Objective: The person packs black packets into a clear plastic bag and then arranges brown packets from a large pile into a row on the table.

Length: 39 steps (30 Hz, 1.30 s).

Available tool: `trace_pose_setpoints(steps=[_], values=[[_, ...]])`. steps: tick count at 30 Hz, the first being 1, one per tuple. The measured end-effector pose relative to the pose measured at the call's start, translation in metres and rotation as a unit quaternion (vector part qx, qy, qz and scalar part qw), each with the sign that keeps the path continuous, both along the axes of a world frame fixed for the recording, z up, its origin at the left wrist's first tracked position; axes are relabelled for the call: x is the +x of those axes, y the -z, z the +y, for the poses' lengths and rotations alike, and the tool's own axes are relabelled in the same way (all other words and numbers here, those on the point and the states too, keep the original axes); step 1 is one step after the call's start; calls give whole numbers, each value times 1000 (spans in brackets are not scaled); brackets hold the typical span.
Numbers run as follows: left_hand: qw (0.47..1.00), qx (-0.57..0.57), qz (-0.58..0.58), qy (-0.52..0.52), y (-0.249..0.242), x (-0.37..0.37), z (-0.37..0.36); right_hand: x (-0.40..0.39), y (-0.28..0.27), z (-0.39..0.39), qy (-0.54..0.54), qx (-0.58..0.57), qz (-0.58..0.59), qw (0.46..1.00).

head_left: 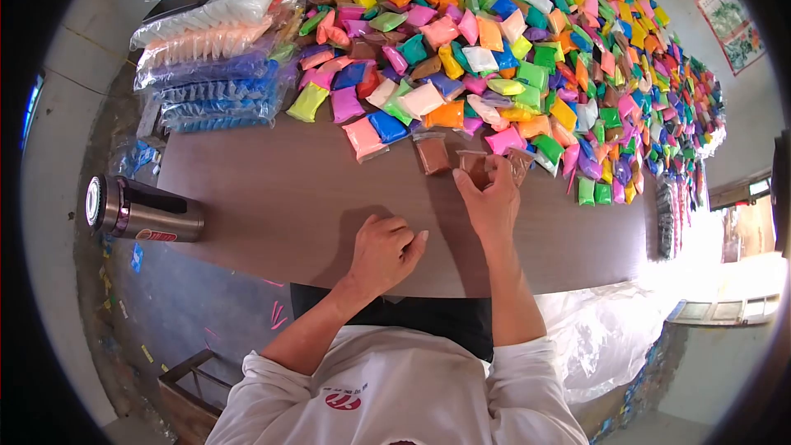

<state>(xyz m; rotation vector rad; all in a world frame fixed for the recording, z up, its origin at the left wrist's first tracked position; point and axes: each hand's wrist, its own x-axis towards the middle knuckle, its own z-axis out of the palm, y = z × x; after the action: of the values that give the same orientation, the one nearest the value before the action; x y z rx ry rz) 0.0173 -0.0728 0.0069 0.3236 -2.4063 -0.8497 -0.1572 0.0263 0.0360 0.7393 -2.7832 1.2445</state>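
My right hand (pixel 492 198) is closed in a pinch on a small brown packet (pixel 472 164) at the near edge of the big pile. Another brown packet (pixel 432 154) lies flat on the table just left of it, and a third brown packet (pixel 520 163) sits right beside my fingers. Over the table's front part, my left hand (pixel 384 250) has its fingers curled in, with nothing visible in them. Above the brown packets, orange, pink and blue packets (pixel 387 127) border the heap.
A large heap of coloured packets (pixel 527 74) covers the back and right of the brown table (pixel 272 189). Clear bags of packets (pixel 210 53) are stacked at the back left. A steel flask (pixel 148 210) lies at the left edge. Clear plastic sheeting (pixel 597 334) is below the table's right side.
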Motion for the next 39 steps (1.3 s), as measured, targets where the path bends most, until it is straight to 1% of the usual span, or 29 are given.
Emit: trace_pose_setpoints(steps=[1, 4, 7, 10, 13, 15, 16, 19, 21, 22, 23, 25, 28, 31, 34, 36, 37, 39], values=[[1000, 1, 1, -1, 0, 0, 1, -4, -1, -2, 8, 28, 34, 999], [1000, 3, 3, -1, -2, -1, 1, -4, -12, -11, 5, 180, 84, 980], [1000, 9, 3, -8, -4, 0, 0, -8, -10, -18, -13, 143, 270, 952], [1000, 16, 8, -12, -3, 0, 1, -12, -3, -34, -106, 30, 206, 972], [999, 31, 21, -10, -1, 0, -1, -16, 3, -50, -101, 181, 192, 959], [997, 62, 29, -18, 0, 1, -2, -12, 2, -53, -99, 186, 240, 948], [992, 120, 29, -30, 0, 2, -3, -10, 2, -54, -99, 188, 263, 941], [958, 278, 39, -53, -1, 5, -5, -6, -1, -49, -153, 91, 154, 972], [929, 361, 63, -50, -4, 5, -5, 7, -17, -40, -128, -1, -10, 992], [931, 356, 69, -42, -5, 6, -6, 15, -22, -35, -115, -46, -95, 988], [932, 353, 73, -33, -5, 7, -7, 24, -19, -28, -131, -122, -158, 971], [943, 324, 71, -20, -5, 7, -8, 41, -12, -12, -153, -269, -279, 909], [963, 262, 59, -8, -3, 4, -8, 65, -13, -5, -169, -305, -384, 855], [974, 220, 46, 11, -5, 3, -8, 73, -1, 2, -158, -330, -407, 837], [982, 188, 6, 32, -2, 7, -12, 72, 15, 11, -188, -315, -363, 857], [981, 185, -40, 49, -3, 9, -15, 77, 18, 12, -180, -345, -406, 827], [977, 202, -37, 56, -4, 10, -15, 79, 18, 11, -177, -361, -427, 810], [969, 235, -28, 68, -7, 10, -16, 78, 12, 11, -189, -376, -440, 794]])
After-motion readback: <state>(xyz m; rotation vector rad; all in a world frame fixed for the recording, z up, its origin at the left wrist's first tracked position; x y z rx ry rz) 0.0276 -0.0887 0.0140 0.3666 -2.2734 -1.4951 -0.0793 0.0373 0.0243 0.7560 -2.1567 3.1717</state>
